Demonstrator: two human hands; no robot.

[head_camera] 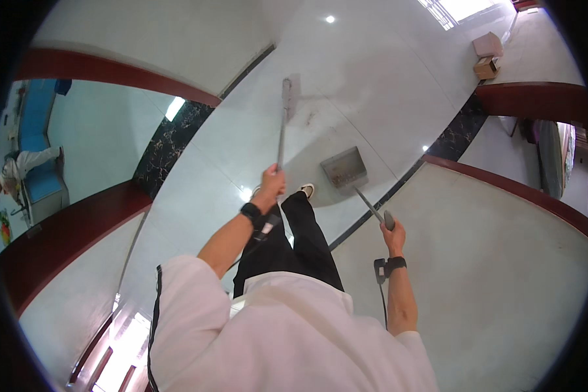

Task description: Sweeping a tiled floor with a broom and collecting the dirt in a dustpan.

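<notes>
My left hand (271, 181) is closed around the upper end of a long-handled broom (282, 122), whose narrow head rests on the tiled floor ahead of my feet. A little dirt (311, 116) lies on the floor to the right of the broom. The handle of a long-handled dustpan is gripped in my right hand (395, 236). That dustpan (345, 168) sits on the floor in front of and to the right of my shoes, with some debris inside.
Beside the dustpan, a wall (460, 255) rises from a dark baseboard. Doorways with red frames open on both sides; another person (17, 171) is in the left room. A cardboard box (486, 67) and a pink bin (488, 45) stand at the upper right.
</notes>
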